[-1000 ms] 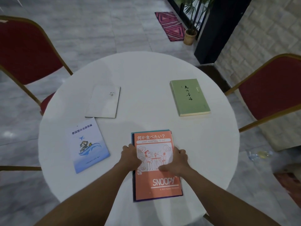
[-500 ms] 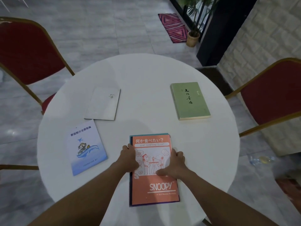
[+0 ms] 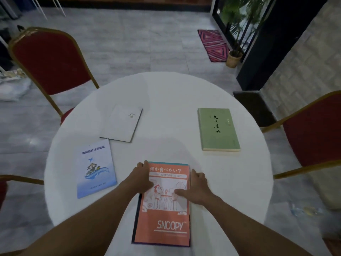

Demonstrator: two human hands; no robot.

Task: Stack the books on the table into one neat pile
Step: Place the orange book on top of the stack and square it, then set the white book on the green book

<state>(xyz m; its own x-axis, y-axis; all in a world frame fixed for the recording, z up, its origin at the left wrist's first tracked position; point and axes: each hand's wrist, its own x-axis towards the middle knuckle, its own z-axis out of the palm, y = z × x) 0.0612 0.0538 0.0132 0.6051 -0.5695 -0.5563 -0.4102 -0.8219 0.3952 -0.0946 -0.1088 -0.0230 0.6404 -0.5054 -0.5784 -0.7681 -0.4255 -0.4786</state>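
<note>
Both hands, left hand [image 3: 142, 179] and right hand [image 3: 198, 187], are pressing flat, squaring the orange book [image 3: 166, 206] pile at the bench [image 3: 166, 93] near edge, three books remaining.

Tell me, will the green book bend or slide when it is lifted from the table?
The green book looks thick, so it probably stays stiff. It lies flat on the smooth white table, so it may slide if pushed.
</note>
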